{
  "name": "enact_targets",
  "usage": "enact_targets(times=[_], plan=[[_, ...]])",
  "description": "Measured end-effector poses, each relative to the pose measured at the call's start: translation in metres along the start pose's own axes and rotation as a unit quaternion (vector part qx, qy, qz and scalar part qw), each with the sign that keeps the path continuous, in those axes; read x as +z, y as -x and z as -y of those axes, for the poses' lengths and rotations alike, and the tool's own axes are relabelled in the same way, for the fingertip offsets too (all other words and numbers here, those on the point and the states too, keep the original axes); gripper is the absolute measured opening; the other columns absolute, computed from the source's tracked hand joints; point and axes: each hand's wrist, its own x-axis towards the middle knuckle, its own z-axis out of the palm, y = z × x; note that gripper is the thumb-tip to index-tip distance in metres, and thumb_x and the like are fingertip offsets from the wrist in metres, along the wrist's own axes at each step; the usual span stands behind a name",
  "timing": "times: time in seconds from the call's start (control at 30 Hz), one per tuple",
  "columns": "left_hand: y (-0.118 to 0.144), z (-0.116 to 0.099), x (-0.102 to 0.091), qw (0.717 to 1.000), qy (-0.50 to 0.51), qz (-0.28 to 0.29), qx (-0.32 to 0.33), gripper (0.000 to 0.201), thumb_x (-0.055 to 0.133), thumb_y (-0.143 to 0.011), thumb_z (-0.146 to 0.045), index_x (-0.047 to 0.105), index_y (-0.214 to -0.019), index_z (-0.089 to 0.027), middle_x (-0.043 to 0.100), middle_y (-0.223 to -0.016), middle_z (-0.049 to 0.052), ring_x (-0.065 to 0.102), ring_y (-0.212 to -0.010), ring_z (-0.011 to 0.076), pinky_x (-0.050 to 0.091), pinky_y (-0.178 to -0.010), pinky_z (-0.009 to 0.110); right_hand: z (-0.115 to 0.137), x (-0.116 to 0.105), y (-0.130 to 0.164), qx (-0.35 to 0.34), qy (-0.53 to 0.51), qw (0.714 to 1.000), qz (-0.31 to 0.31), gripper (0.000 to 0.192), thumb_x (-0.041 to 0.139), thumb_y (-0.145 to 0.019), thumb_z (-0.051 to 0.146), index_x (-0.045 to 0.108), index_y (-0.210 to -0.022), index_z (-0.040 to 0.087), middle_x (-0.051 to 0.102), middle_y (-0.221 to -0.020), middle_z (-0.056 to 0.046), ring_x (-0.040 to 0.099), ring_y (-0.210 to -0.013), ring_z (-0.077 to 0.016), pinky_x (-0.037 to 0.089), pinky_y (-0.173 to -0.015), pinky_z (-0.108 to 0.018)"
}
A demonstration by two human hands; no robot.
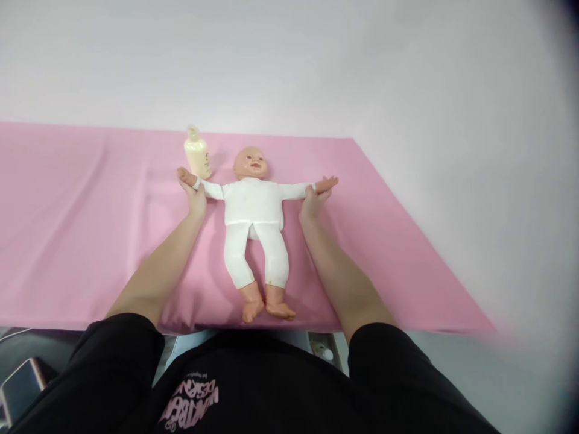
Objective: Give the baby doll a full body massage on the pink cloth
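I have the doll (253, 232) flat on its back on the pink sheet (90, 229), my left hand (195, 198) and right hand (312, 202) each closed on a wrist, arms spread; next, I judge, an even lift.

Both bare forearms reach forward from short black sleeves, spread apart in a shallow V. The left hand (195, 196) lies palm down, fingers closed around a slim limb at its fingertips; the right hand (311, 202) mirrors it, fingers curled over another, wrists straight and low
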Motion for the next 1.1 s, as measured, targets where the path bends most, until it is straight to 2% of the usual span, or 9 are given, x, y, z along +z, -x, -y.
enact_targets(times=[0.07, 0.17, 0.33, 0.47, 0.57, 0.7, 0.83, 0.97, 1.1], plan=[[0.004, -0.004, 0.003, 0.998, -0.03, 0.021, 0.042, 0.09, 0.061, -0.095, -0.043, 0.003, -0.162, -0.027, 0.005, -0.175, 0.01, 0.004, -0.163, 0.0239, 0.008, -0.133, 0.041, 0.002, 0.001, 0.002, -0.077, 0.006, 0.996, 0.035, 0.082, 0.053, -0.084, 0.036, 0.018, -0.157, 0.018, 0.028, -0.165, -0.017, 0.028, -0.157, -0.0247, 0.024, -0.128, -0.056], [0.013, -0.005, 0.009, 0.984, -0.082, 0.117, 0.11, 0.082, 0.057, -0.096, -0.053, 0.017, -0.162, -0.025, 0.02, -0.171, 0.013, 0.018, -0.16, 0.0276, 0.012, -0.132, 0.043, 0.007, 0.004, 0.01, -0.166, 0.023, 0.978, 0.125, 0.078, 0.053, -0.089, 0.039, 0.019, -0.157, 0.021, 0.032, -0.164, -0.015, 0.034, -0.155, -0.0253, 0.024, -0.128, -0.056], [0.024, -0.001, 0.021, 0.927, -0.22, 0.246, 0.178, 0.051, 0.046, -0.101, -0.042, 0.051, -0.149, -0.024, 0.049, -0.148, 0.015, 0.041, -0.143, 0.0316, 0.026, -0.125, 0.053, 0.019, 0.007, 0.03, -0.211, 0.1, 0.944, 0.232, 0.055, 0.045, -0.098, 0.033, 0.039, -0.152, 0.025, 0.05, -0.152, -0.012, 0.045, -0.144, -0.0246, 0.033, -0.125, -0.052], [0.03, -0.003, 0.026, 0.901, -0.27, 0.281, 0.192, 0.047, 0.039, -0.101, -0.027, 0.061, -0.142, -0.031, 0.055, -0.139, 0.01, 0.043, -0.134, 0.0292, 0.031, -0.122, 0.052, 0.031, 0.01, 0.039, -0.248, 0.161, 0.895, 0.335, 0.049, 0.04, -0.096, 0.018, 0.059, -0.14, 0.029, 0.062, -0.136, -0.008, 0.053, -0.132, -0.024, 0.038, -0.121, -0.049], [0.032, -0.008, 0.028, 0.894, -0.286, 0.284, 0.194, 0.05, 0.039, -0.1, -0.022, 0.061, -0.143, -0.033, 0.054, -0.14, 0.01, 0.043, -0.133, 0.0291, 0.032, -0.121, 0.052, 0.037, 0.011, 0.04, -0.253, 0.188, 0.867, 0.387, 0.054, 0.04, -0.091, 0.01, 0.065, -0.135, 0.03, 0.065, -0.131, -0.006, 0.055, -0.127, -0.0248, 0.04, -0.118, -0.05], [0.033, -0.01, 0.028, 0.892, -0.296, 0.287, 0.188, 0.051, 0.039, -0.099, -0.02, 0.06, -0.144, -0.033, 0.053, -0.14, 0.011, 0.043, -0.134, 0.0298, 0.031, -0.121, 0.053, 0.038, 0.01, 0.039, -0.245, 0.191, 0.869, 0.385, 0.054, 0.041, -0.091, 0.011, 0.063, -0.137, 0.029, 0.066, -0.13, -0.006, 0.055, -0.126, -0.0256, 0.04, -0.118, -0.051], [0.032, -0.006, 0.024, 0.904, -0.269, 0.274, 0.188, 0.049, 0.043, -0.1, -0.024, 0.054, -0.148, -0.029, 0.052, -0.142, 0.013, 0.043, -0.136, 0.0302, 0.03, -0.122, 0.054, 0.037, 0.007, 0.042, -0.209, 0.155, 0.907, 0.332, 0.047, 0.049, -0.096, 0.025, 0.055, -0.142, 0.028, 0.062, -0.137, -0.009, 0.054, -0.131, -0.0268, 0.038, -0.121, -0.053], [0.029, -0.006, 0.02, 0.951, -0.172, 0.193, 0.168, 0.058, 0.052, -0.101, -0.037, 0.037, -0.155, -0.023, 0.045, -0.152, 0.016, 0.039, -0.147, 0.0289, 0.023, -0.128, 0.05, 0.039, 0.007, 0.038, -0.154, 0.06, 0.95, 0.264, 0.061, 0.058, -0.093, 0.034, 0.039, -0.151, 0.026, 0.047, -0.156, -0.01, 0.043, -0.147, -0.0247, 0.032, -0.126, -0.053], [0.022, -0.014, 0.017, 0.989, -0.063, 0.086, 0.101, 0.07, 0.062, -0.097, -0.045, 0.029, -0.156, -0.028, 0.033, -0.164, 0.013, 0.027, -0.157, 0.0252, 0.018, -0.131, 0.044, 0.026, 0.003, 0.021, -0.087, 0.007, 0.983, 0.162, 0.074, 0.064, -0.088, 0.036, 0.03, -0.152, 0.026, 0.032, -0.165, -0.011, 0.035, -0.154, -0.0236, 0.029, -0.128, -0.055]])
